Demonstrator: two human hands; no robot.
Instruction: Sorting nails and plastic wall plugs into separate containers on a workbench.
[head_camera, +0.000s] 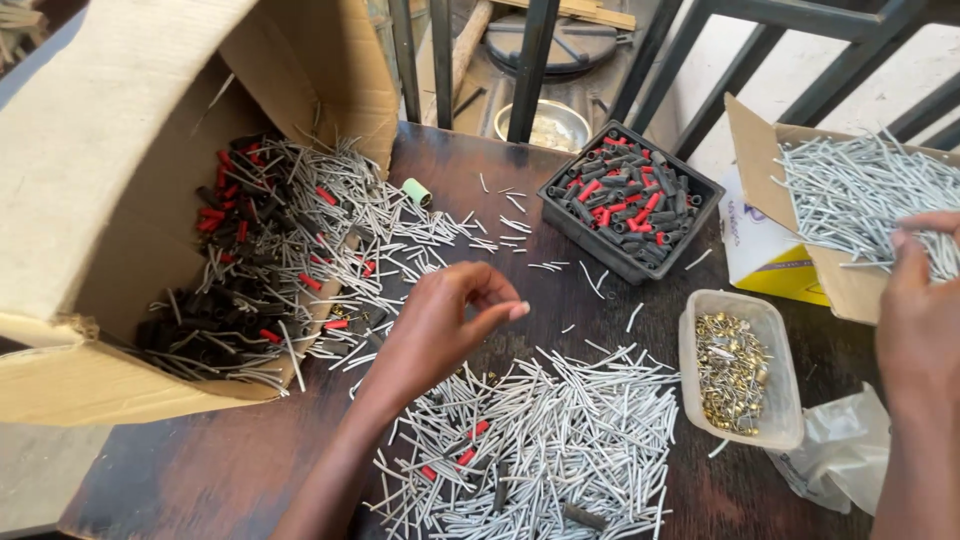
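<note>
My left hand (440, 325) hovers over the dark wooden table (200, 470), thumb and fingers pinched together above a heap of thin grey tubes (560, 440); whether something tiny sits between the fingertips I cannot tell. My right hand (920, 320) reaches at the right edge into a cardboard box of grey tubes (850, 195), fingers touching them. A black tray (628, 200) of red and black sleeves sits between the hands, further back. A clear plastic tub (740, 370) of small brass pieces stands beside my right hand.
A big tipped cardboard box (120, 200) at left spills grey tubes and red and black sleeves. A small green roll (416, 191) lies near it. A crumpled plastic bag (840, 450) lies at lower right. Black metal railing bars (530, 60) stand behind the table.
</note>
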